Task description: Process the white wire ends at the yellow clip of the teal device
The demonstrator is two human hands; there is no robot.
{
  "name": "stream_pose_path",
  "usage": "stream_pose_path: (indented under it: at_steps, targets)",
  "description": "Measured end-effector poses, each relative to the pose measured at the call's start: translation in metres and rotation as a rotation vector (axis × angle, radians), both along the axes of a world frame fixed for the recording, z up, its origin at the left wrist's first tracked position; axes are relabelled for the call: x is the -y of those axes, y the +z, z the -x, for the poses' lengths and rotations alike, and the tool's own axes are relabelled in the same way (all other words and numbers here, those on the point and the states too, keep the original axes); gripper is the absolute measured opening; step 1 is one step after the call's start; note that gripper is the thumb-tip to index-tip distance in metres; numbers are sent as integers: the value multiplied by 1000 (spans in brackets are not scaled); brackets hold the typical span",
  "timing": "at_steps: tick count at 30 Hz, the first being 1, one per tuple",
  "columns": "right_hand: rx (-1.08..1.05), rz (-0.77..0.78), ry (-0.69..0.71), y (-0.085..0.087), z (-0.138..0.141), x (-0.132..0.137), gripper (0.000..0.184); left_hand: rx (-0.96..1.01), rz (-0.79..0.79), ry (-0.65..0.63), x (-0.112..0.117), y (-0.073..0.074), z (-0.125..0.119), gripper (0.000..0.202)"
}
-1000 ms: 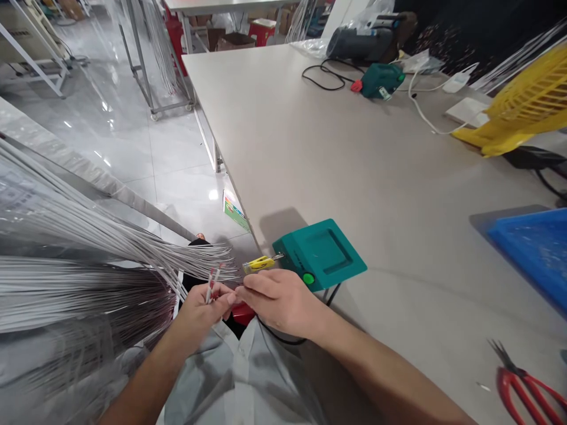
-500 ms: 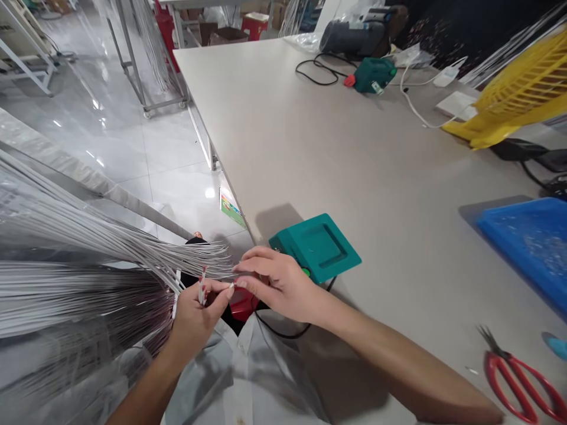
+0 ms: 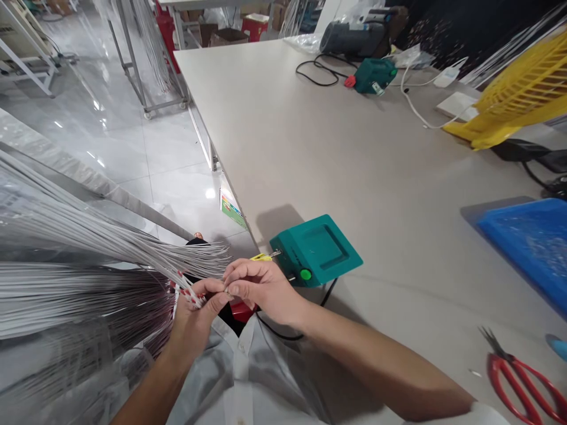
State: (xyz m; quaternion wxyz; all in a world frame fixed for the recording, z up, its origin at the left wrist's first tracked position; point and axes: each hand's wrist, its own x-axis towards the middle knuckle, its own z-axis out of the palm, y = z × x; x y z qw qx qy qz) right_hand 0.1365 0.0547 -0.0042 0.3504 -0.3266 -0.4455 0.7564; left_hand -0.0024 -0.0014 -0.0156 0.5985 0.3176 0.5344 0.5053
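Note:
My left hand (image 3: 195, 316) is closed around several white wires (image 3: 189, 297) with red marks near their ends. Its thumb and forefinger meet the fingertips of my right hand (image 3: 268, 292), which pinches the tip of a white wire; the fingers mostly hide that tip. Just beyond my right hand, at the table edge, sits a green device (image 3: 316, 251) with a round green button, metal prongs and a yellow piece (image 3: 261, 257) at its front. A thick bundle of loose white wires (image 3: 133, 239) reaches in from the left, its ends close to my hands.
Red-handled scissors (image 3: 509, 366) lie at the right front of the table (image 3: 354, 165), with a blue tray (image 3: 527, 236) behind them. A yellow fan (image 3: 518, 88), a second green device (image 3: 374, 75) and cables are at the back. A metal rack (image 3: 133, 65) stands on the floor.
My right hand has moved slightly left and down and closed into a pinch against the left fingertips. The red-marked wires in my left hand now lean leftward; the device's yellow piece is uncovered.

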Motion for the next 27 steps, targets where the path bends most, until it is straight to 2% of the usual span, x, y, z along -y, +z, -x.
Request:
stream_pose_path:
  at_steps: [2,3,5,7,11,13,16,22,27]
  targets:
    - [-90,192,-58,-6,7,7,16,88,28,58,0,-4,-6,14]
    - [-112,239,-80,-8,9,9,17,125,40,88,0,-5,-9,16]
    - [-103,234,-111,-10,10,12,18,185,63,138,0,-7,-13,19]
    - [-25,87,-153,-10,8,13,16,228,85,165,0,-8,-16,21]
    - [170,-352,-224,-3,1,11,10,255,71,144,2,-9,-16,16]
    - [194,-430,-196,0,-2,9,13,248,61,110,2,-9,-14,14]
    - [117,-360,-148,1,-3,7,15,275,81,93,2,-8,-12,15]
    - [-62,26,-90,-5,2,12,18,325,128,123,3,-10,-13,22]
    - [84,33,-142,2,2,17,22,310,126,97,3,-7,-11,19]
